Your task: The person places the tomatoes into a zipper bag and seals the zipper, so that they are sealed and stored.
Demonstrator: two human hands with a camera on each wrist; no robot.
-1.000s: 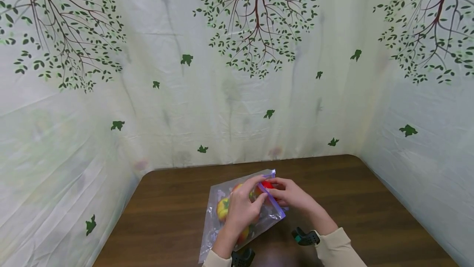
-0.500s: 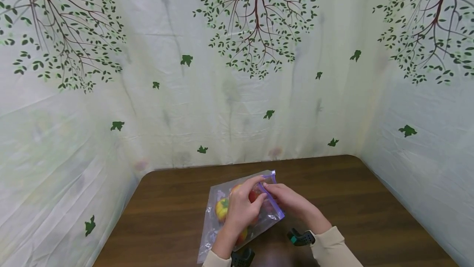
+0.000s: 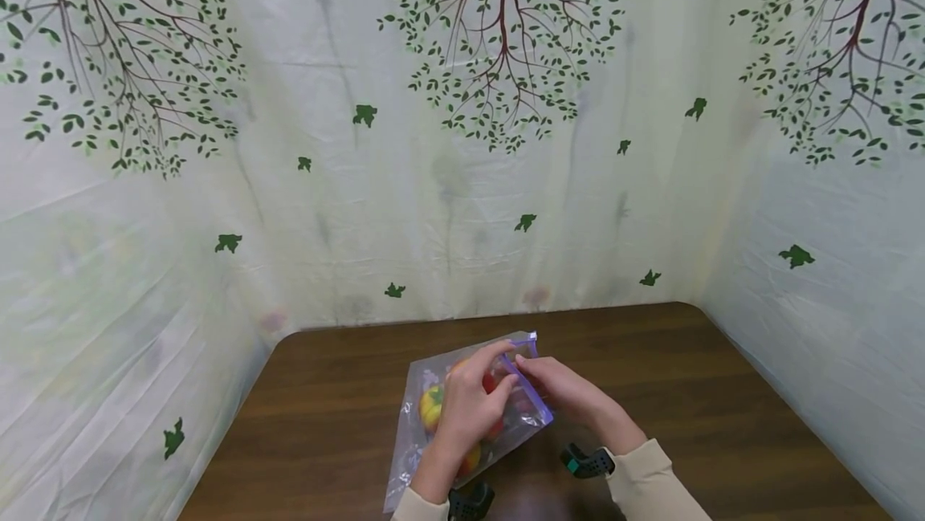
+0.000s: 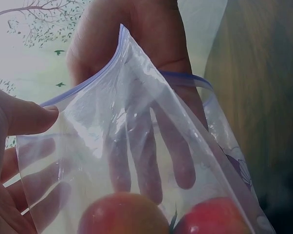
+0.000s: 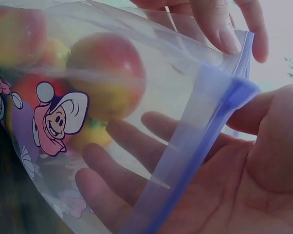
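Observation:
A clear zip bag point(image 3: 409, 457) with a purple zip strip point(image 3: 531, 392) lies tilted on the brown table, its mouth towards the right. My left hand point(image 3: 470, 400) pinches the near lip of the mouth between thumb and fingers. Through the mouth reaches my right hand point(image 3: 578, 392); its straight, spread fingers point(image 5: 132, 141) show through the plastic and hold nothing. Inside are several red-and-yellow round fruits point(image 5: 107, 78) and a yellow, ribbed one with a green top point(image 3: 430, 409). Two red fruits point(image 4: 122, 214) show just below the right fingertips in the left wrist view.
The dark brown wooden table point(image 3: 686, 392) extends on both sides of the bag. White curtains point(image 3: 448, 208) printed with branches and leaves stand around its back and sides. A dark wrist device point(image 3: 588, 461) sits on each wrist.
The red fruit that my right hand held at the mouth a second ago is now inside the bag, released. My right fingers have straightened. The left hand keeps its grip on the lip.

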